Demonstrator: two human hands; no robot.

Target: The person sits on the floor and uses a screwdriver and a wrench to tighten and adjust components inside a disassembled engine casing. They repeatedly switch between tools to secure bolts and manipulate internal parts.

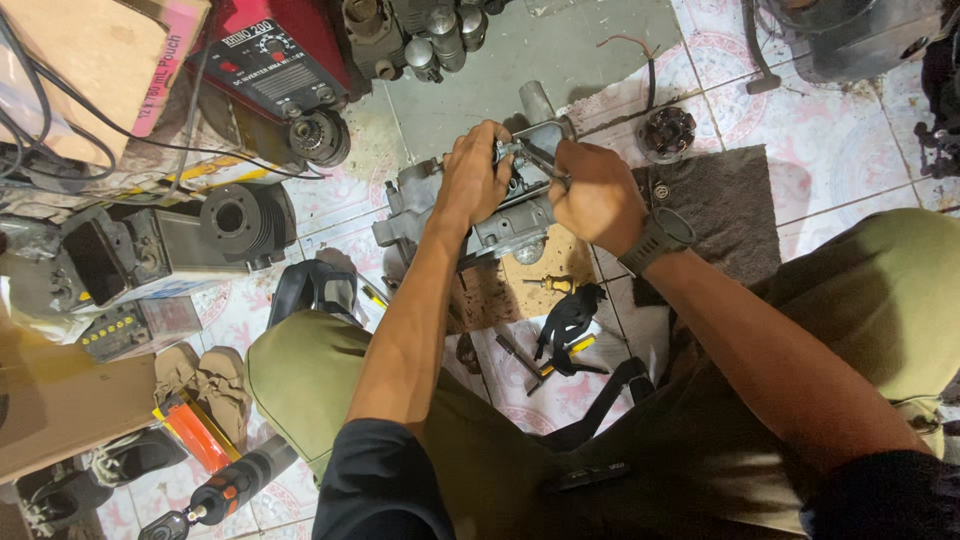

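Squatting over a tiled floor [850, 150], the person works on a grey metal engine casing [480, 215], taken here as the landmark. Nearest the camera, below the casing, lie the person's olive-clad knees; between them, on the floor, sit black-handled pliers [567, 325] and, just nearer the casing, a small yellow-handled screwdriver [548, 284]. Far below-left of the casing lies a power drill [225, 490] with an orange-and-black body, near a pair of tan sandals [205, 385].

Left hand [472, 180]: grip closed over the casing's upper left edge, fingers curled onto the metal. Right hand [598, 195]: grip closed around a thin metal tool [535, 160] whose tip meets the top of the casing, close beside the left fingers. A dark wristwatch [655, 240] sits on the right wrist. What the tool tip engages cannot be made out.

The casing rests on the floor, partly on a brown cardboard piece. Right of it lies a dark grey mat [715, 215]; just above that mat sits a small round toothed part [667, 132]. Left of the casing stands a black finned cylinder [245, 220]. Farthest, above-left of the casing, sits a red welding machine [275, 55].
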